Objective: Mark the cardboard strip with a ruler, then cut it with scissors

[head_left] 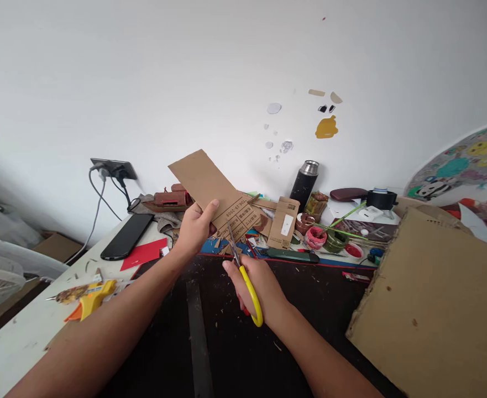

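Note:
My left hand [197, 228] grips a brown piece of cardboard [210, 179] by its lower left edge, thumb on top. Printed characters and lines run across the end of the cardboard nearest me. My right hand [262, 287] is closed around a pair of scissors [249, 287] with yellow handles. Their blades point up and away from me, at the printed end of the cardboard. Whether the blades are biting into it, I cannot tell. Both hands are held above a dark work mat [235, 354].
A steel ruler [199, 337] lies on the mat. To the left are a yellow glue gun [92, 298] and a black phone [127, 236]. Paint jars [315, 237], a utility knife [293, 255] and a black flask [305, 183] stand or lie behind. A large cardboard sheet [429, 309] fills the right.

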`<state>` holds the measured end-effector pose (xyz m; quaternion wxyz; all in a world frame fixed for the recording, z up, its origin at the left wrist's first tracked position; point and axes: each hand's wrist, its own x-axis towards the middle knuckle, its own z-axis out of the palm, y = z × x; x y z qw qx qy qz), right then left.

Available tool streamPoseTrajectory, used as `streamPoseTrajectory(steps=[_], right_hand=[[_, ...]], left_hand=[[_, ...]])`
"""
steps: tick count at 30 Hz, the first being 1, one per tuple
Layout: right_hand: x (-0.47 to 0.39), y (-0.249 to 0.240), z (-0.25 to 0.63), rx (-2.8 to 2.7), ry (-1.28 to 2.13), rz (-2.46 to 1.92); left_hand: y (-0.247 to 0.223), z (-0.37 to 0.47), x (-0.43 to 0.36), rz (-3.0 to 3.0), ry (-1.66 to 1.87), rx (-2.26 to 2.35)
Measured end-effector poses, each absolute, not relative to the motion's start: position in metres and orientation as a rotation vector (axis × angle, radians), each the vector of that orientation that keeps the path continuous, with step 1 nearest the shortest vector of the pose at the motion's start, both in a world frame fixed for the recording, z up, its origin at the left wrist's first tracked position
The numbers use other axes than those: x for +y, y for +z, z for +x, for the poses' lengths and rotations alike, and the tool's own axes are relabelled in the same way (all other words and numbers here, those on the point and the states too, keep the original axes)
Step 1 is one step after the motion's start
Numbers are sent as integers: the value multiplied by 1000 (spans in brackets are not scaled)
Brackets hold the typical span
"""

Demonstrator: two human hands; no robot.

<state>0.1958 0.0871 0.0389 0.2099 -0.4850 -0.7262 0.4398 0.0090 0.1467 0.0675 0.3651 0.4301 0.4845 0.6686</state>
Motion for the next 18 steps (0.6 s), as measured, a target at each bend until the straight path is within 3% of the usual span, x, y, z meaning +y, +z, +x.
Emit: streamPoseTrajectory(steps=[18], right_hand=[[88, 34, 196, -2025, 1201, -1313]], left_hand=[[60, 10, 149, 1057, 1722, 1226]])
